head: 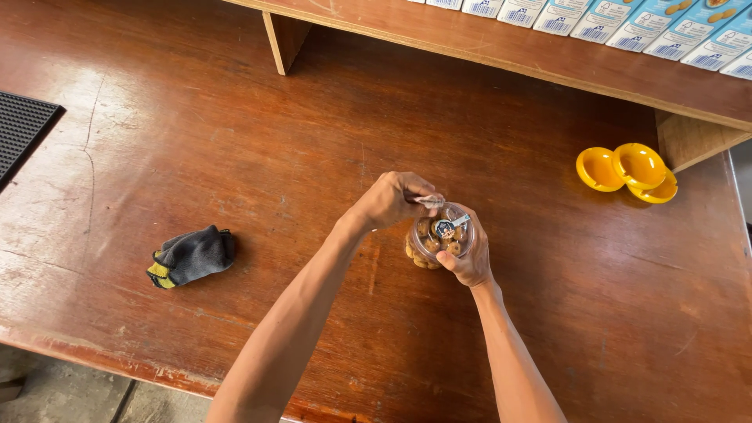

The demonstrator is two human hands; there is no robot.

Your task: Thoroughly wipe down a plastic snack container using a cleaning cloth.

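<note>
The clear jar of small brown cookies (440, 240) stands right of the table's (235, 157) centre, gripped at its four o'clock side by the right hand (468, 262), while the left hand (389, 198), at ten o'clock, pinches a silvery foil strip (430, 201) at its mouth, fingertips half hidden.

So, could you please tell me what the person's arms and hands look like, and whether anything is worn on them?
Both arms are bare from the bottom edge of the picture to the fingertips: no sleeves show. The left hand and right hand wear no gloves, and no watch, bracelet or ring can be seen. The forearms are slim and long.
</note>
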